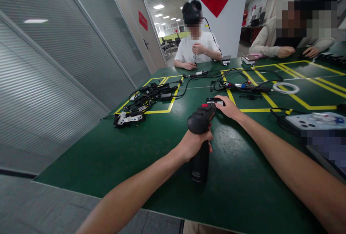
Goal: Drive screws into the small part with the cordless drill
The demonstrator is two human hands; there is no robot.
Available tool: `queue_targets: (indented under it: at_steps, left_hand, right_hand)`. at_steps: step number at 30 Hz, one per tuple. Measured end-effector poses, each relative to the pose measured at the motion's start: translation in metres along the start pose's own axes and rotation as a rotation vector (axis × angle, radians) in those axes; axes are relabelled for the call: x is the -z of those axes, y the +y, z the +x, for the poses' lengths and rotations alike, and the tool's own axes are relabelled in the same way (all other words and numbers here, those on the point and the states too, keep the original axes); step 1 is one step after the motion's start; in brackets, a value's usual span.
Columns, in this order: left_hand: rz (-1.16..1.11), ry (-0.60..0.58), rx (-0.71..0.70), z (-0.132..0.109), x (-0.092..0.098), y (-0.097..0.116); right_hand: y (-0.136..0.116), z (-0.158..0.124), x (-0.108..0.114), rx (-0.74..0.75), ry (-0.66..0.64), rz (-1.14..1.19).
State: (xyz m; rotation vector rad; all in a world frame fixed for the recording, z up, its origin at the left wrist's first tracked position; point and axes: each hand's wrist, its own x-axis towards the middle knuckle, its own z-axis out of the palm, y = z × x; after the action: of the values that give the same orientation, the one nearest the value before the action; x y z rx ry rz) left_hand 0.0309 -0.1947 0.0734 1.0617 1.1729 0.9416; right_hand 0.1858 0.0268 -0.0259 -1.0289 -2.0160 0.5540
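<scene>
A black handheld power tool (200,119) with red details is held by its handle above the green counter (162,133), its nose directed away. Beside the nose, a small black-and-white box (211,100) is gripped at its right end; contact between the two cannot be discerned.

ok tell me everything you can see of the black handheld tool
The handheld tool looks like black plastic, with a rounded rear, red parts and a grip bearing pale, unreadable lettering. The left hand holds it by the grip, nose pointing away, near the right hand; whether its base touches the green table is unclear.
</scene>
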Motion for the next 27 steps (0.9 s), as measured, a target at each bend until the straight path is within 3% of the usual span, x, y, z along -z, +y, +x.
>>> queue_targets:
  at_steps: [27]
  left_hand:
    - [0.093,-0.010,-0.016,0.0036,-0.0084,-0.0050]
  right_hand:
    - [-0.0029,0.0008,0.0007,-0.002,0.001,0.002]
